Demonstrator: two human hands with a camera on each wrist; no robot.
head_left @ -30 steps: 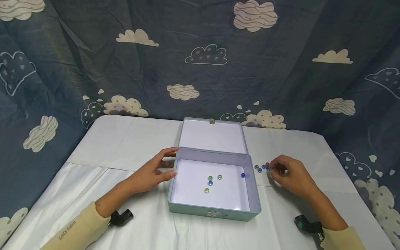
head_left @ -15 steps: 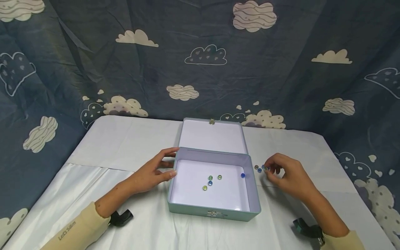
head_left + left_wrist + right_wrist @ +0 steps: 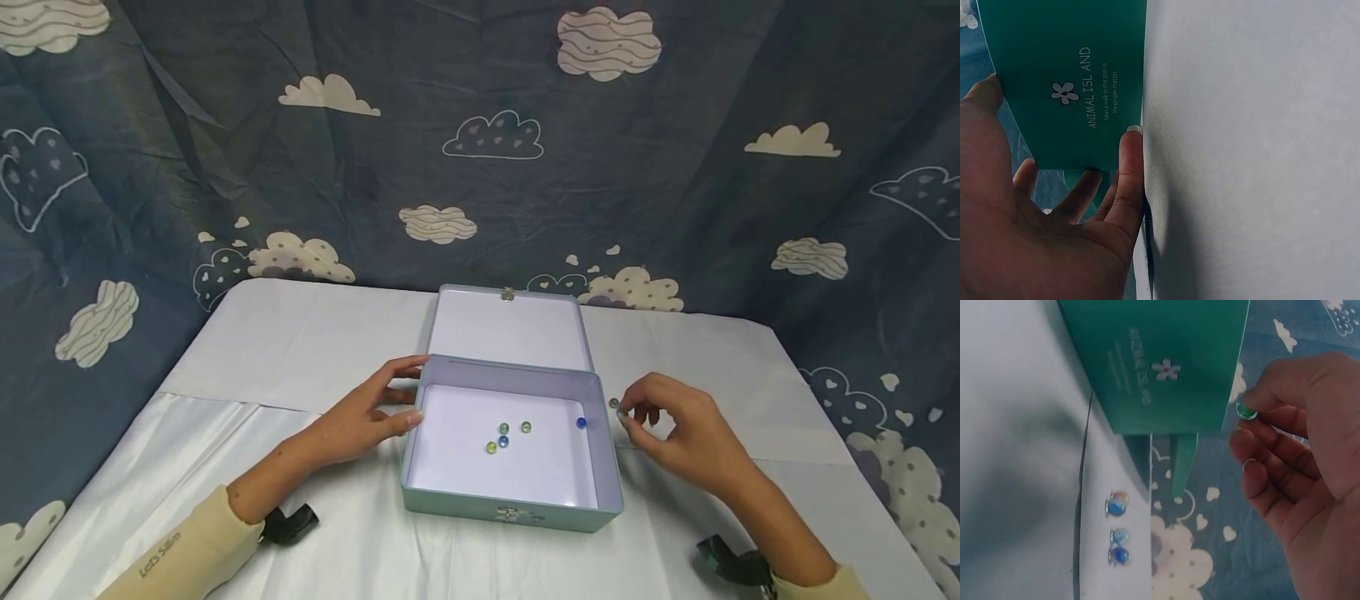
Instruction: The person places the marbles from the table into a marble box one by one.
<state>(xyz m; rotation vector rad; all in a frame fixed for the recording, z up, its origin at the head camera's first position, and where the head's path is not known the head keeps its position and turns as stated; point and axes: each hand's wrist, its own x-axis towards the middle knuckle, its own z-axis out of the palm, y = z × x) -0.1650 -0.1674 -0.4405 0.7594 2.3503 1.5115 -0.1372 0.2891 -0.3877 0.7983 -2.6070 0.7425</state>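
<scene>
A green tin box (image 3: pixel 512 518) stands with its lid (image 3: pixel 510 329) laid back, white inside. Several glass marbles lie in it, among them a dark blue marble (image 3: pixel 581 423) by the right wall and a yellow-green marble (image 3: pixel 491 447). My left hand (image 3: pixel 363 421) rests against the box's left side, thumb and fingertips touching the wall, fingers fairly straight. Right of the box, my right hand (image 3: pixel 686 429) pinches a green marble (image 3: pixel 1246 411) between thumb and index finger, just above the table. More marbles (image 3: pixel 1118 556) lie on the cloth, mostly hidden by the hand in the head view.
White cloth (image 3: pixel 330 542) covers the table. Behind it hangs a dark blue curtain (image 3: pixel 487 75) with cloud prints. A black wrist camera (image 3: pixel 288 525) sits at the left wrist, another camera (image 3: pixel 731 562) at the right.
My right hand has moved left towards the box, now covering most of the loose marbles. Inside the box, the yellow-green marble has rolled slightly back and left. The left hand stays put.
</scene>
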